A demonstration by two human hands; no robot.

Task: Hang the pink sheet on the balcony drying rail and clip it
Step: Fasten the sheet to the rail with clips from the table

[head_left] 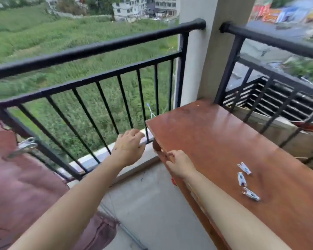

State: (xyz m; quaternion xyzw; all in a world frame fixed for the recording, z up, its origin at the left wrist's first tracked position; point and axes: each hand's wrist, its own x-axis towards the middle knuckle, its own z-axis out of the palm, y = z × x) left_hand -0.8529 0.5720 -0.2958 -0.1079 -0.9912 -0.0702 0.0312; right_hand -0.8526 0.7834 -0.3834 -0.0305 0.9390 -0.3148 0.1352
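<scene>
The pink sheet [20,181] hangs over the black balcony rail [90,49] at the far left, its lower end on the floor. A metal clip [26,144] sits on it against the railing. Three small clips [244,167] [241,178] [251,194] lie on the red-brown table [215,134]. My left hand [128,146] hovers near the bottom of the railing bars with relaxed, empty fingers. My right hand [179,162] is at the table's left edge, fingers loosely curled, holding nothing I can see.
A beige pillar [197,56] divides the front railing from a second railing [271,38] on the right. The table stands in the corner against both. Grey concrete floor [148,201] lies between the sheet and the table. Fields and buildings are far below.
</scene>
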